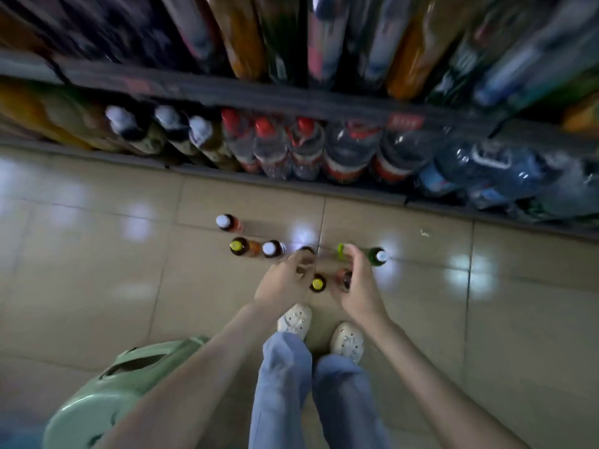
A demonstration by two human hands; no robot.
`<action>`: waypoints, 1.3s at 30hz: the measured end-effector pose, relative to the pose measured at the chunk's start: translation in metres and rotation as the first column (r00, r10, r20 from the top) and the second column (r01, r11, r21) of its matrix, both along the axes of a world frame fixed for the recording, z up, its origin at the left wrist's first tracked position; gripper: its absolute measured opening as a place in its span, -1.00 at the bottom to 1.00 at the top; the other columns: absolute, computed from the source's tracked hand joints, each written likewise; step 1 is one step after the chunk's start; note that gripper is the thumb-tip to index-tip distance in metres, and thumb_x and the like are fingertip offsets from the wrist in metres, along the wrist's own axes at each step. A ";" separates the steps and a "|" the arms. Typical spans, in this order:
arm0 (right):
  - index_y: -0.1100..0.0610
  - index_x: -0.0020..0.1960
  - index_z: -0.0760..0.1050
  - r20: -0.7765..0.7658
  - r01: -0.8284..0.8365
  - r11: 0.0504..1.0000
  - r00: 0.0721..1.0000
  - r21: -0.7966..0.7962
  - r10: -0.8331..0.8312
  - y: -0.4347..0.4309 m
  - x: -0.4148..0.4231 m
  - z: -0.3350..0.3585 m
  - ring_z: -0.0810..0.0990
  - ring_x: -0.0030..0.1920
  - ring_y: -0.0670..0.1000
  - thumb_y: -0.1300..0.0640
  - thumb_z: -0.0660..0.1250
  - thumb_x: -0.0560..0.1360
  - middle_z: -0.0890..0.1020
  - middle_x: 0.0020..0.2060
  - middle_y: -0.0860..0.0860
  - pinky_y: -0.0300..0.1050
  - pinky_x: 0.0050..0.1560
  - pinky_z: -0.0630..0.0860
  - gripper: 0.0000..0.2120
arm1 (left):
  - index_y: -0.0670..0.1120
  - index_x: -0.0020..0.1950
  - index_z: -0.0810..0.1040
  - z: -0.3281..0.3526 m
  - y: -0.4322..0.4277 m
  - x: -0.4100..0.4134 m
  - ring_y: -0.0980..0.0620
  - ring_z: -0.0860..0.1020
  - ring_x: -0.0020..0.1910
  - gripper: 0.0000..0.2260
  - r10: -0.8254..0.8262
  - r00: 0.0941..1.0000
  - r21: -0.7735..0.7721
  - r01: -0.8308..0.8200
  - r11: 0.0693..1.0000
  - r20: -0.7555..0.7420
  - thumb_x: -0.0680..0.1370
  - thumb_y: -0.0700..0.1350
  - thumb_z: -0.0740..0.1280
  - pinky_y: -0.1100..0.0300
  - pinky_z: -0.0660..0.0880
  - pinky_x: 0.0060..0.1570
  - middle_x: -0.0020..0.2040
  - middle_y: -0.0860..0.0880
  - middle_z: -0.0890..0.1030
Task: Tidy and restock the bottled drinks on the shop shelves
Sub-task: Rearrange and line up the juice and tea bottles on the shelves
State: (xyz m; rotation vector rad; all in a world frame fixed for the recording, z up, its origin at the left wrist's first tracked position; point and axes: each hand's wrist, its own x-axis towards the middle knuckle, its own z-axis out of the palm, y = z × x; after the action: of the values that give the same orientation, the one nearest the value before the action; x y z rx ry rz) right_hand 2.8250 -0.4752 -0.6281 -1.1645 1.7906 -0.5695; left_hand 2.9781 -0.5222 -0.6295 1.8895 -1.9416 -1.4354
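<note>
Both hands are down among the small bottles standing on the floor tiles before the bottom shelf (pixel 291 186): the left hand (pixel 285 280) has its grip closed on a dark-capped bottle (pixel 306 251), the right hand (pixel 356 280) on a green-capped bottle (pixel 341 249), so lifting both to the shelf likely comes next.

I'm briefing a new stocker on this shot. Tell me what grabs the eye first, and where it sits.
First, the two hands, left hand and right hand, reaching down among small bottles standing on the tiled floor, such as the yellow-capped bottle between them. Behind, the bottom shelf holds a row of red-capped water bottles. A green stool stands lower left.
</note>
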 end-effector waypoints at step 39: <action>-0.04 0.55 -0.01 -0.150 -0.048 0.531 0.977 -0.846 -0.152 -0.328 0.109 0.615 0.19 0.48 0.01 0.08 0.37 0.52 0.21 0.50 0.02 -0.11 0.40 0.19 -0.25 | -0.08 0.49 0.30 0.619 -0.293 0.187 -0.16 0.22 0.45 -0.51 0.164 0.985 -0.976 0.013 0.216 0.049 0.56 -0.12 0.29 0.00 0.24 0.41 0.46 -0.19 0.30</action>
State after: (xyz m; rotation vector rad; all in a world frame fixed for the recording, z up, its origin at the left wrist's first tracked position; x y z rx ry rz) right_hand 2.9339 -0.8037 -0.0134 -1.8776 1.7279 -1.5393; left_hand 3.1647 -0.8154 -0.0102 1.3169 -1.9207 0.1953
